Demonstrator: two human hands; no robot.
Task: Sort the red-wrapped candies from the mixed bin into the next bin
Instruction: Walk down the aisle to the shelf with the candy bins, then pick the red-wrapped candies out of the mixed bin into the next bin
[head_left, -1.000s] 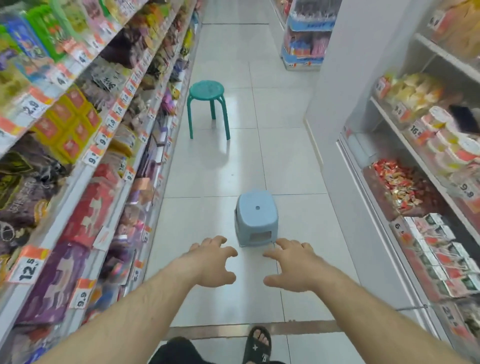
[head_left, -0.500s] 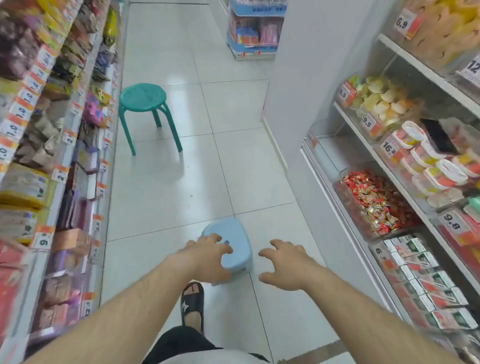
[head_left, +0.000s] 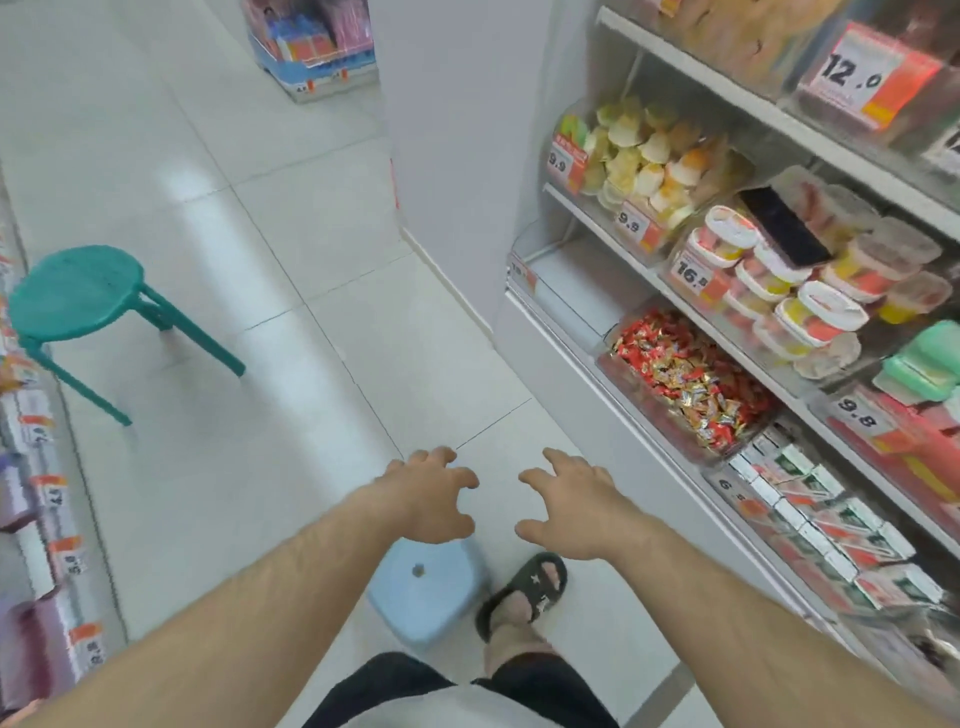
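Both my hands hang out in front of me over the floor, and neither grip holds anything. My left hand (head_left: 434, 496) has its fingers spread and loosely curled downward, empty, just above the low pale-blue plastic step stool (head_left: 428, 590) that stands on the white tiled floor (head_left: 291, 395). My right hand (head_left: 569, 501) is beside it, apart from it, fingers likewise splayed and bent, gripping nothing. Below my right hand my foot in a dark slip-on sandal (head_left: 524, 590) stands just beside the blue stool.

The red-wrapped candies (head_left: 652, 345) lie mixed with gold and silver-wrapped ones in a clear plastic bin (head_left: 621, 382) on the lower shelf to my right, well apart from both hands. Just beyond that bin on the same shelf is a clear bin (head_left: 558, 280); I cannot tell what it holds. On the shelf above stand round plastic tubs with white lids (head_left: 810, 306), and a black flat phone-like slab (head_left: 784, 226) lies tilted on them. A teal round plastic stool (head_left: 78, 291) stands far off on the left.
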